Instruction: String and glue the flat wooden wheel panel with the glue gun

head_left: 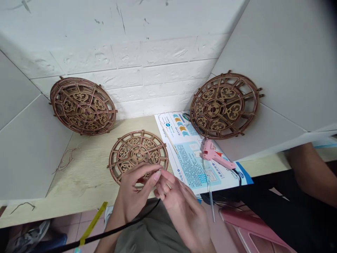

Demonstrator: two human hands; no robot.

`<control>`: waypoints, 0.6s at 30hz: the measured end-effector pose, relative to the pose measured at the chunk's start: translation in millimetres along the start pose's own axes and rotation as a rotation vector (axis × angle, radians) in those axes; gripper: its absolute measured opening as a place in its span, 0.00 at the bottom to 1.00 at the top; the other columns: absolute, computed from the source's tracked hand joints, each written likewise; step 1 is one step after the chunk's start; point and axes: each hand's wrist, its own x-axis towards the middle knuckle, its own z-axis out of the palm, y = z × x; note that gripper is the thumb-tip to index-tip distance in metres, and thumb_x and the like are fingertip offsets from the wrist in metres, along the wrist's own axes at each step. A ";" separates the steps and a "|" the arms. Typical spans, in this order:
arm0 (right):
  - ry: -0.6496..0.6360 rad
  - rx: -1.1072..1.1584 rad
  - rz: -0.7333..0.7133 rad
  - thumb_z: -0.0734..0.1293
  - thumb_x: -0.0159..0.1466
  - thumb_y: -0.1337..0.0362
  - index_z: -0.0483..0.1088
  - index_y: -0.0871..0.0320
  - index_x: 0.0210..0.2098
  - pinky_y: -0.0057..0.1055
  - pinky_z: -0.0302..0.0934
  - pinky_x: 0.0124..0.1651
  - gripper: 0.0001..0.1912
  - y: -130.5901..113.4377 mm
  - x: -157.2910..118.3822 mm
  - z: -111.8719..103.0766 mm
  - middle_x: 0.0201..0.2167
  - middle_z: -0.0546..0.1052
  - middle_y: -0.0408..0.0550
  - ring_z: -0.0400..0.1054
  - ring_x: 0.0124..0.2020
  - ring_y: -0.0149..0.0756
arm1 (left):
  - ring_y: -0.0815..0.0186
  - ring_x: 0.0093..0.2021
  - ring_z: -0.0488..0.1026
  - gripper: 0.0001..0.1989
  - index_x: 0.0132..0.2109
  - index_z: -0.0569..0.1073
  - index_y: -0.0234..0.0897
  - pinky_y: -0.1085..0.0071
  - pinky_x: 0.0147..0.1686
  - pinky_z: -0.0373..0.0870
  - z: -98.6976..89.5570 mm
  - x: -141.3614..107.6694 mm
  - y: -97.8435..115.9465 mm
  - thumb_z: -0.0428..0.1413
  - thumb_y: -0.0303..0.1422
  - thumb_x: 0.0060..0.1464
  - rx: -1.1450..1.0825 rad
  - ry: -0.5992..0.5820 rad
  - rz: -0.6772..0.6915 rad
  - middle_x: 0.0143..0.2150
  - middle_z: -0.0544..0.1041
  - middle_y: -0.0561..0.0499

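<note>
My left hand point(135, 193) and my right hand point(180, 207) meet at the fingertips over the front edge of the table. Thumb and fingers of each are pinched together; whatever lies between them is too small to make out. Just behind them a round brown openwork disc point(139, 153) with heart-shaped scrollwork lies flat, its near edge partly covered by my fingers. Reddish thin wire runs along its ribs. A black cord point(116, 230) passes across my left forearm and ends from view near my right hand.
Similar discs lean at the left point(84, 107) and right point(226, 105) against white panels. A pink glue gun point(218, 156) rests on a printed sheet point(179, 172), with a clear stick point(212, 207) overhanging the edge. Loose wire point(67, 160) lies left. Another person's arm point(312, 172) is at right.
</note>
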 end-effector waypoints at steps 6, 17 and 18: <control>-0.008 -0.176 -0.072 0.69 0.67 0.51 0.80 0.48 0.52 0.40 0.62 0.58 0.18 16.2 -11.8 -8.5 0.51 0.78 0.52 0.69 0.49 0.42 | 0.65 0.36 0.80 0.10 0.41 0.85 0.38 0.78 0.32 0.77 -1.5 -11.1 -11.1 0.60 0.37 0.60 -0.093 0.090 -0.005 0.38 0.84 0.48; -0.209 -0.399 0.021 0.69 0.64 0.43 0.73 0.45 0.60 0.37 0.62 0.51 0.28 40.2 -35.5 -11.1 0.44 0.72 0.50 0.67 0.42 0.38 | 0.73 0.28 0.74 0.07 0.32 0.80 0.38 0.81 0.29 0.70 -15.0 -49.4 -56.9 0.61 0.31 0.59 0.131 0.253 0.182 0.28 0.78 0.54; -0.224 -0.392 0.052 0.69 0.64 0.43 0.74 0.45 0.59 0.37 0.62 0.51 0.28 40.9 -36.7 -14.6 0.45 0.72 0.50 0.67 0.42 0.38 | 0.73 0.29 0.74 0.08 0.32 0.79 0.37 0.80 0.30 0.69 -17.8 -53.7 -57.5 0.60 0.30 0.60 0.188 0.226 0.229 0.28 0.77 0.54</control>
